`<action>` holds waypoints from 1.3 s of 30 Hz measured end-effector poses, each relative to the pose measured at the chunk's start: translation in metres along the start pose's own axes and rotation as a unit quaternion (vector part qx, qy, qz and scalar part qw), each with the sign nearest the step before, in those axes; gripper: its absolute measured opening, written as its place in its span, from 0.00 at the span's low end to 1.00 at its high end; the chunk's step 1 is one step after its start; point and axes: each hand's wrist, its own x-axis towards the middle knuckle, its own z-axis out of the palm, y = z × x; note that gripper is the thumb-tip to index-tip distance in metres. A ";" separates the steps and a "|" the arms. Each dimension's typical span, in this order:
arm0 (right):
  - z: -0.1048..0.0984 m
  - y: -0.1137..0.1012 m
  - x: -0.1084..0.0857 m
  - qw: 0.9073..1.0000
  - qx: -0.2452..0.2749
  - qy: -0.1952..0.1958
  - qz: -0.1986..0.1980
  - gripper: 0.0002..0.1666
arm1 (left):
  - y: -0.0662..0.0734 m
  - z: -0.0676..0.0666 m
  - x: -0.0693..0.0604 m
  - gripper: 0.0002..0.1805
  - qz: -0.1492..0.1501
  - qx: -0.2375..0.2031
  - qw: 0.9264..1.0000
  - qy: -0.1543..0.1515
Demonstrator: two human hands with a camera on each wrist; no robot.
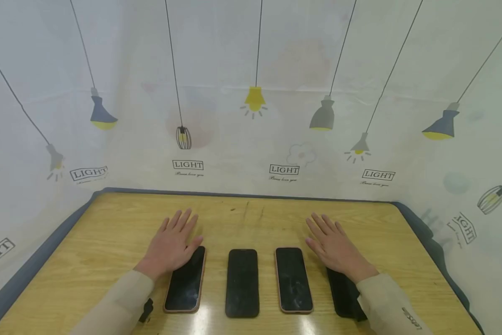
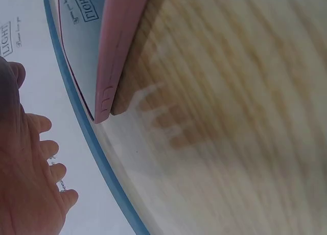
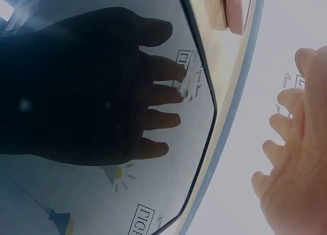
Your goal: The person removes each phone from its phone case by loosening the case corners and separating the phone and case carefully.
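Note:
Several smartphones lie in a row on the wooden table, dark screens up. My left hand, fingers straight and spread, is over the upper part of the leftmost phone; this phone's pink edge shows in the left wrist view. Over the rightmost phone is my right hand, also with straight fingers, its forearm hiding part of that phone. The right wrist view shows the hand's dark reflection in a glossy screen. Between the hands lie a black phone and a pink-edged phone. Neither hand grips anything.
The light wood table has a blue-grey edge along its back and sides. Behind it hangs a white sheet printed with lamps and the word LIGHT. A small dark object sits beside the left sleeve.

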 end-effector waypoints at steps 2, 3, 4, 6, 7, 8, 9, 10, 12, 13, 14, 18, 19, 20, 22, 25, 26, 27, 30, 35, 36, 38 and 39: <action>0.000 0.000 0.000 1.000 0.001 0.002 -0.002 0.36 | 0.000 -0.001 -0.001 0.37 -0.001 0.002 1.000 0.000; 0.000 -0.001 0.000 1.000 0.002 0.002 -0.002 0.36 | 0.000 -0.001 -0.002 0.37 -0.002 0.002 1.000 0.000; 0.001 -0.001 0.001 1.000 0.002 0.003 -0.002 0.36 | 0.000 -0.001 -0.002 0.37 -0.003 0.002 1.000 0.000; 0.001 -0.003 0.001 1.000 0.003 0.005 -0.003 0.36 | -0.001 -0.002 -0.004 0.37 -0.004 0.004 1.000 0.000; 0.001 -0.003 0.001 1.000 0.003 0.005 -0.003 0.36 | -0.002 -0.002 -0.004 0.37 -0.004 0.005 1.000 -0.001; 0.001 -0.004 0.001 1.000 0.003 0.005 -0.004 0.36 | -0.002 -0.002 -0.005 0.37 -0.005 0.005 1.000 0.000; 0.000 -0.005 0.001 1.000 0.004 0.004 -0.002 0.36 | -0.002 -0.002 -0.006 0.37 -0.005 0.004 1.000 0.000; 0.000 -0.006 0.001 1.000 0.005 0.004 -0.002 0.36 | -0.002 -0.002 -0.007 0.37 -0.005 0.004 1.000 0.000; -0.001 -0.008 0.001 1.000 0.007 0.007 -0.003 0.36 | -0.002 -0.003 -0.008 0.37 -0.005 0.002 1.000 0.000; -0.002 -0.009 0.001 1.000 0.010 0.008 -0.002 0.35 | -0.003 -0.003 -0.009 0.37 -0.006 0.001 1.000 0.000; -0.003 -0.011 0.001 1.000 0.013 0.011 -0.003 0.35 | -0.003 -0.003 -0.010 0.37 -0.007 -0.001 1.000 0.001; -0.006 -0.018 0.001 0.999 0.029 0.021 -0.007 0.34 | -0.004 -0.005 -0.015 0.37 -0.010 0.001 1.000 0.002; -0.007 -0.020 0.001 0.999 0.036 0.023 -0.007 0.34 | -0.004 -0.006 -0.016 0.37 -0.011 0.002 1.000 0.003; -0.007 -0.022 0.001 0.999 0.042 0.025 -0.008 0.34 | -0.004 -0.006 -0.018 0.37 -0.012 0.002 1.000 0.003; -0.007 -0.025 0.002 0.998 0.052 0.032 -0.010 0.34 | -0.004 -0.007 -0.020 0.37 -0.013 0.004 1.000 0.005; -0.006 -0.030 0.002 0.997 0.070 0.038 -0.012 0.34 | -0.005 -0.006 -0.023 0.37 -0.012 0.009 1.000 0.008; -0.005 -0.032 0.003 0.996 0.074 0.039 -0.013 0.34 | -0.005 -0.006 -0.024 0.37 -0.011 0.009 1.000 0.009; -0.005 -0.034 0.003 0.996 0.079 0.041 -0.014 0.34 | -0.006 -0.006 -0.025 0.37 -0.009 0.010 1.000 0.011; -0.004 -0.040 0.003 0.994 0.092 0.048 -0.020 0.34 | -0.007 -0.005 -0.028 0.37 -0.005 0.009 1.000 0.015; -0.002 -0.049 0.004 0.993 0.101 0.059 -0.029 0.34 | -0.006 -0.006 -0.035 0.38 -0.014 0.007 1.000 0.010; -0.002 -0.052 0.004 0.993 0.103 0.059 -0.028 0.34 | -0.005 -0.006 -0.036 0.38 -0.017 0.007 1.000 0.007; -0.002 -0.056 0.004 0.992 0.108 0.055 -0.025 0.34 | -0.005 -0.007 -0.038 0.38 -0.023 0.010 1.000 0.001; -0.002 -0.058 0.004 0.992 0.113 0.054 -0.026 0.33 | -0.005 -0.007 -0.040 0.39 -0.026 0.010 1.000 -0.001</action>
